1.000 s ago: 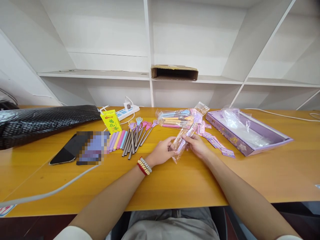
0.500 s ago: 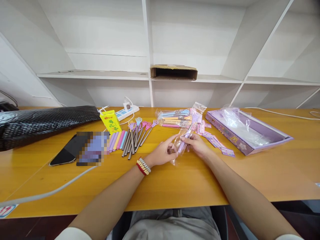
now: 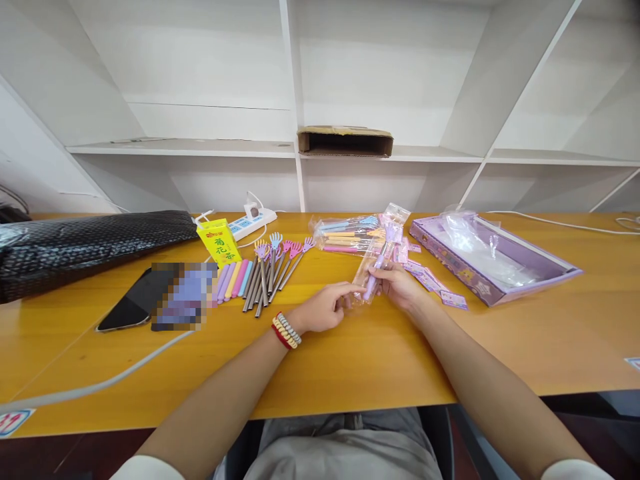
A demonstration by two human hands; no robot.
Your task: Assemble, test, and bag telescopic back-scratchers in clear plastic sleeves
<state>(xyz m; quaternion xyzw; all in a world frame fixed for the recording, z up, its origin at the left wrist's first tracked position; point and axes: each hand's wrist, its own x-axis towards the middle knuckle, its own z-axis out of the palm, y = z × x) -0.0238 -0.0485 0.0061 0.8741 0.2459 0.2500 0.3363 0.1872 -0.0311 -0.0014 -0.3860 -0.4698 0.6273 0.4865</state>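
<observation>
A purple back scratcher (image 3: pixel 373 283) lies slanted inside a clear plastic bag (image 3: pixel 361 273), its claw head at the far end. My right hand (image 3: pixel 397 283) pinches the bagged scratcher by its handle, thumb on top. From the left, my left hand (image 3: pixel 327 305) reaches its outstretched index finger to the bag's near end by the handle; its other fingers are curled and seem to hold nothing. Left of the hands are loose back scratcher rods (image 3: pixel 273 273) with coloured claws, beside several pastel handles (image 3: pixel 234 280). Behind the bag lie packed scratchers (image 3: pixel 345 233) in clear plastic.
On the right, an open purple box (image 3: pixel 445 265) contains clear bags, with small printed cards (image 3: pixel 453 300) beside it. A yellow drink carton (image 3: pixel 219 241), power strip (image 3: pixel 257 222), phone (image 3: pixel 135 303) and black wrapped bundle (image 3: pixel 95 247) occupy the left. A cardboard box (image 3: pixel 345 131) sits on the shelf.
My left hand has loosened its pinch on the bag's near end and stretched its index finger towards the handle. My right hand still grips the bagged scratcher, turned slightly more upright.
</observation>
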